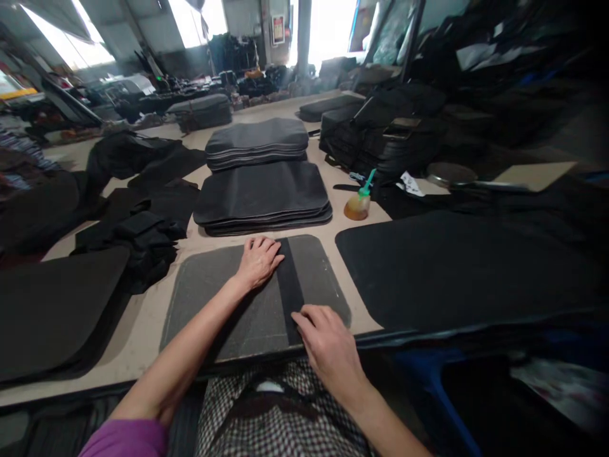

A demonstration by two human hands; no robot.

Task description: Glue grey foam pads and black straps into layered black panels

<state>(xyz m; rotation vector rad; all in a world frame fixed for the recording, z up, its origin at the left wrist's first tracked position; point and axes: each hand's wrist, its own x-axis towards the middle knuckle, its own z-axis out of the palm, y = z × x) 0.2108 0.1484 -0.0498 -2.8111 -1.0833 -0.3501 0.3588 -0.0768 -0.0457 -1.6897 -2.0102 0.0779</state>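
A grey panel with rounded corners (219,311) lies flat in front of me. Across it, right of its middle, runs a black strip (291,285) from the far edge to the near edge. My left hand (259,261) rests at the strip's far end, fingers stretched out over the panel and touching the strip's left side. At the near end, my right hand (330,339) has its fingers bent and its thumb close to them on the strip's right edge. The underside of the right fingers is hidden.
Behind the panel are two stacks of black panels (264,190). More black panels lie left (52,304) and right (457,266). A glue bottle with a green nozzle (358,204) stands right of the stacks. Black bags (380,136) sit at the back; a bundled black piece (145,238) lies left.
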